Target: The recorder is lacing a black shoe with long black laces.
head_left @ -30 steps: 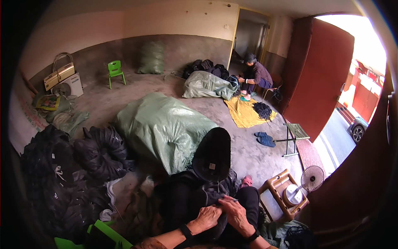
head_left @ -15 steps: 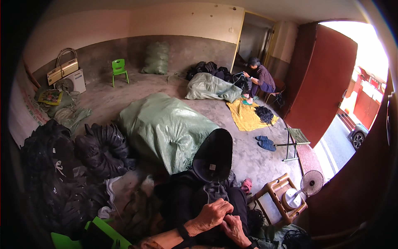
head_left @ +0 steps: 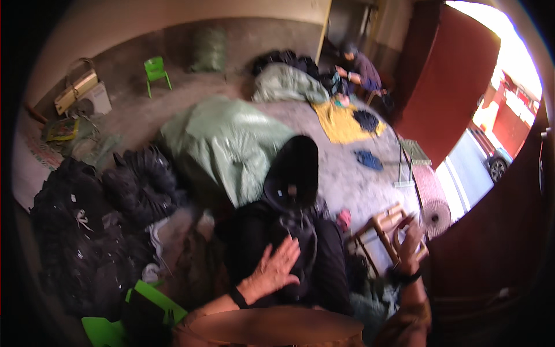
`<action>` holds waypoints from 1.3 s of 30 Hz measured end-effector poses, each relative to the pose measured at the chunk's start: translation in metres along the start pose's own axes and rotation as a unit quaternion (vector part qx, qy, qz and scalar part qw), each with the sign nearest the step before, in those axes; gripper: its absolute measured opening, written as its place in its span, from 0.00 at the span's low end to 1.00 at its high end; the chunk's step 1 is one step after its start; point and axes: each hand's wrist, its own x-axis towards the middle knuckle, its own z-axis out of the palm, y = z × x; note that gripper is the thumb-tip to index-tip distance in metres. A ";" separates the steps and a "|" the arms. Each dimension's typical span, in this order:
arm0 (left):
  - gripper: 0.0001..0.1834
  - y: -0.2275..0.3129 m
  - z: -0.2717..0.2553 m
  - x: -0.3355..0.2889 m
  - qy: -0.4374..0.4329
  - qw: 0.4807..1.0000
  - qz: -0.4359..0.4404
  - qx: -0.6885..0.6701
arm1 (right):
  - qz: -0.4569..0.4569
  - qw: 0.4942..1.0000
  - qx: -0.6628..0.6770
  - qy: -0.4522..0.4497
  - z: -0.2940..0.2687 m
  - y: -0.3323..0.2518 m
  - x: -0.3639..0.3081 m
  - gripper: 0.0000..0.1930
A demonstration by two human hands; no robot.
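Note:
My left hand (head_left: 272, 269) is open, fingers stretched out, over the dark fabric (head_left: 298, 237) across my lap. From that fabric a black, hollow, bowl-like piece (head_left: 292, 173) with a small pale tag stands up in front of me. To the right, my right hand (head_left: 409, 246) is raised in front of the wooden-framed stool (head_left: 378, 234) and the small fan (head_left: 436, 220) on it. Its fingers are blurred but look extended upward, with nothing visible in them. A smooth brown shape (head_left: 277, 327) at the lower edge is too blurred to make out.
A large pale-green sack (head_left: 222, 141) lies ahead, and black bundles (head_left: 87, 231) are heaped at left. Beyond, a person (head_left: 361, 72) sits by a yellow cloth (head_left: 341, 121). Blue slippers (head_left: 368, 160) and a folding stool (head_left: 415, 153) are near the red door (head_left: 448, 87).
My hands were together, pinching at the dark fabric; now they are apart. The left has opened, and the right has swung right and up toward the fan. The view has tilted downward.

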 end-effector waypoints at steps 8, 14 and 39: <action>0.37 -0.021 -0.004 0.003 0.058 0.994 0.023 -0.094 | 0.512 0.656 0.541 0.121 -0.030 0.130 -0.002 0.18; 0.07 -0.030 -0.023 0.011 0.051 0.984 0.149 0.084 | 0.590 0.478 0.645 0.085 0.038 0.118 -0.076 0.07; 0.07 -0.067 0.059 0.020 -0.115 0.987 0.115 0.022 | 0.483 0.586 0.638 -0.126 -0.004 -0.031 -0.062 0.18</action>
